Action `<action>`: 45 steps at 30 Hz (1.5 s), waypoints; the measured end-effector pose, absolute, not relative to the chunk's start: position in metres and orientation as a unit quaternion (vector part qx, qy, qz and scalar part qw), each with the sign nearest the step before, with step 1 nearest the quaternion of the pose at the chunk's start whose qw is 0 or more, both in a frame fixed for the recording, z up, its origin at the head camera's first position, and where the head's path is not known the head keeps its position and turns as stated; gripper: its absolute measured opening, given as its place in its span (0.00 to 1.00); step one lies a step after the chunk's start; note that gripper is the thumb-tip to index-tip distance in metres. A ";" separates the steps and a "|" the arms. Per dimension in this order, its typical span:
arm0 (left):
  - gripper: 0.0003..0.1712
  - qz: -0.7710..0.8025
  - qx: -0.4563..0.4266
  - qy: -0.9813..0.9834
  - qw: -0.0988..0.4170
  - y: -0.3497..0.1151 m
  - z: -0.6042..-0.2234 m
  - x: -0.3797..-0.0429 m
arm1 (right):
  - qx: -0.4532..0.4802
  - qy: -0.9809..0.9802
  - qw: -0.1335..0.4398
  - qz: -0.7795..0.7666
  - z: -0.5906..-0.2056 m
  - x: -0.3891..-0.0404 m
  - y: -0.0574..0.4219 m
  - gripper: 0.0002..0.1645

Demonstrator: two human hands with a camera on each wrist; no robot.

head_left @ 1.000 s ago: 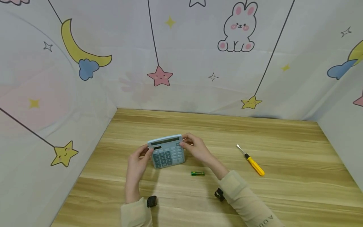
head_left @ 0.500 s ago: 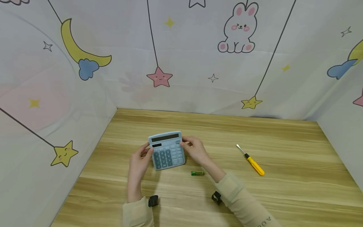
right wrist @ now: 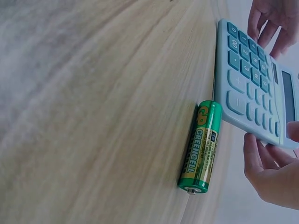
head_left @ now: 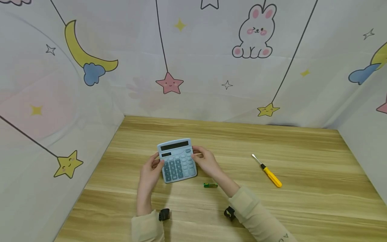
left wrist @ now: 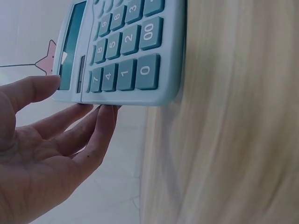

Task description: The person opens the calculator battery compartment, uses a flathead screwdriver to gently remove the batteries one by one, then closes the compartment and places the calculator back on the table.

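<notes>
Both hands hold a light blue calculator (head_left: 176, 161) by its side edges, its top end raised and its lower edge at the wooden table. My left hand (head_left: 150, 171) pinches the left edge, thumb at the front and fingers behind, as the left wrist view shows around the calculator (left wrist: 126, 51). On the opposite side, my right hand (head_left: 208, 163) pinches the right edge near the upper keys. The calculator's back is hidden. A green GP Greencell battery (right wrist: 201, 149) lies on the table just in front of the calculator's lower right corner.
A screwdriver (head_left: 269, 173) with a yellow handle lies to the right of the right hand. The wooden table (head_left: 317, 208) is bordered by white printed cloth walls (head_left: 205, 104) at the back and both sides.
The calculator has tilted back, so its face shows more fully in the head view. Both hands have shifted slightly with it. The battery and screwdriver stay where they were.
</notes>
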State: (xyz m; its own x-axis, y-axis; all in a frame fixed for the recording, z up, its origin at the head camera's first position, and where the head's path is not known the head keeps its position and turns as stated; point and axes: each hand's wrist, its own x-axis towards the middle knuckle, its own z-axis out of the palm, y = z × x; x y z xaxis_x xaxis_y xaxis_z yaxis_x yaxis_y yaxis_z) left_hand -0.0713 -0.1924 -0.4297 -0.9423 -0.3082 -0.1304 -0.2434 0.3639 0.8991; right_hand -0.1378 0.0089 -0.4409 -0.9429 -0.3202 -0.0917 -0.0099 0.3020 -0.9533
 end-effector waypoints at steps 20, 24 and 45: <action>0.32 -0.538 0.174 -0.825 -0.014 -0.186 -0.433 -0.073 | -0.087 0.789 0.159 -0.587 -0.444 -0.133 0.008 0.27; 0.33 -0.541 0.180 -0.821 -0.020 -0.186 -0.435 -0.073 | -0.086 0.788 0.165 -0.587 -0.444 -0.132 0.007 0.27; 0.33 -0.549 0.186 -0.815 -0.025 -0.187 -0.437 -0.072 | -0.090 0.796 0.198 -0.565 -0.446 -0.128 0.007 0.30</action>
